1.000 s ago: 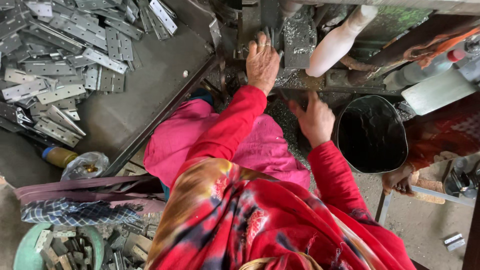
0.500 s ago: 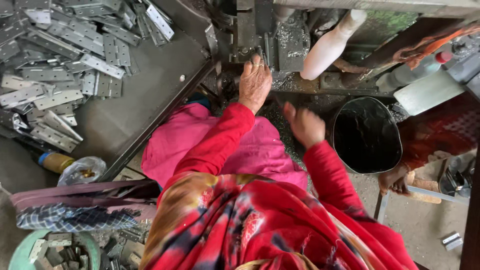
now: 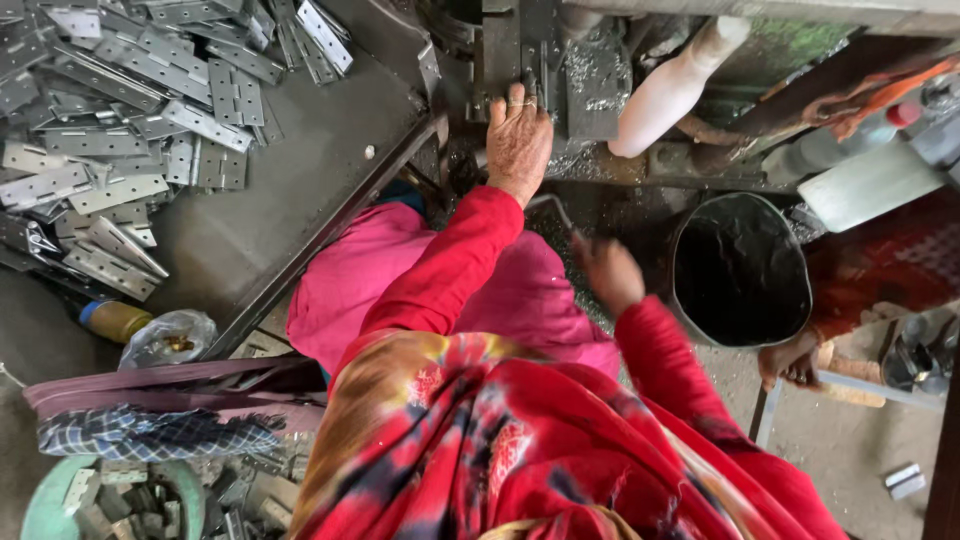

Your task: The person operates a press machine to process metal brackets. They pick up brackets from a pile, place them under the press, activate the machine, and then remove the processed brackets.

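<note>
The left hand (image 3: pixel 518 140) lay flat, palm down, fingers stretched forward and close together onto the dark steel machine block (image 3: pixel 520 50), fingertips at its upright plates; whether anything sat under them could not be told. Bright metal shavings (image 3: pixel 600 70) were strewn rough and glittering over the block beside it. The right hand (image 3: pixel 608 272) hung lower, blurred, fingers loosely curled, and whether it gripped anything could not be told; a thin bent metal rod (image 3: pixel 552 207) showed just by it. Near that hand stood a round black bucket (image 3: pixel 740 270), its inside dull and tarry. A smooth white cylindrical handle (image 3: pixel 672 88) slanted above the bucket. Off to the left, flat grey hinges (image 3: pixel 120 130), punched with holes, were heaped on the worn metal table (image 3: pixel 300 190). At the bottom left, a green tub (image 3: pixel 45 505) held more hinges. Both sleeves were red cloth, over a pink lap.
</note>
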